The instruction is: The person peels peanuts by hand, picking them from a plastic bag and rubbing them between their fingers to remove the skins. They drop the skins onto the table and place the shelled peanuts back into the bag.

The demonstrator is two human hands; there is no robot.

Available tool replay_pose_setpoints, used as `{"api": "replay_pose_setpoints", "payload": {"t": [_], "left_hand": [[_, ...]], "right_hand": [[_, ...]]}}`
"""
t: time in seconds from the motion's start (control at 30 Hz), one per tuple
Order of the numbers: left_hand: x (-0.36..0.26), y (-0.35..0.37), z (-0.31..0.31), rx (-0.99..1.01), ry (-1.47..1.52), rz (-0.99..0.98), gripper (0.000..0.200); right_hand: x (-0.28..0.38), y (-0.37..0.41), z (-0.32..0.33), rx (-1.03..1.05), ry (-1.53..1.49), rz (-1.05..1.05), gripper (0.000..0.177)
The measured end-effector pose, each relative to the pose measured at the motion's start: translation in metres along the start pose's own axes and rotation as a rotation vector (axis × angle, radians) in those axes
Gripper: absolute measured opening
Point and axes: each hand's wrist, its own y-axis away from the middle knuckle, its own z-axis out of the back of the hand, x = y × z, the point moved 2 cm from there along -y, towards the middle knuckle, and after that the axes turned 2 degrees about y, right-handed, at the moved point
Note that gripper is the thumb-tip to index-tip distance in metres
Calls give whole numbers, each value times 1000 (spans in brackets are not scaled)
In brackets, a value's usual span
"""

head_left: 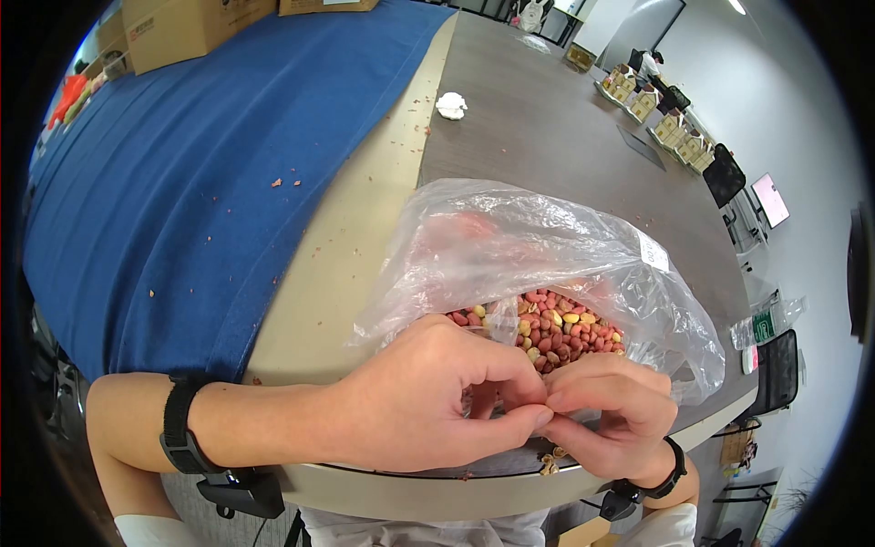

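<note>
A clear plastic bag (510, 246) lies open on the table, filled with red and yellow peanuts (558, 330). My left hand (428, 401) and my right hand (606, 415) meet just in front of the bag's mouth, near the table's front edge. Their fingertips are pinched together on something small that I cannot make out. A few pale husk bits (550, 463) lie on the table under my right hand. Both wrists wear black straps.
A blue cloth (200, 173) covers the left part of the table, dotted with red skin flakes. A crumpled white tissue (450, 106) lies farther back. Cardboard boxes (182, 27) stand at the far left. Small model houses (656, 114) and chairs line the right side.
</note>
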Motion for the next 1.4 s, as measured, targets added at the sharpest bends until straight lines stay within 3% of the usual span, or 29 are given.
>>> {"api": "replay_pose_setpoints", "payload": {"t": [1.4], "left_hand": [[-3,0,1,-4,-36,1,10]], "right_hand": [[3,-2,2,-51,31,-11,24]]}}
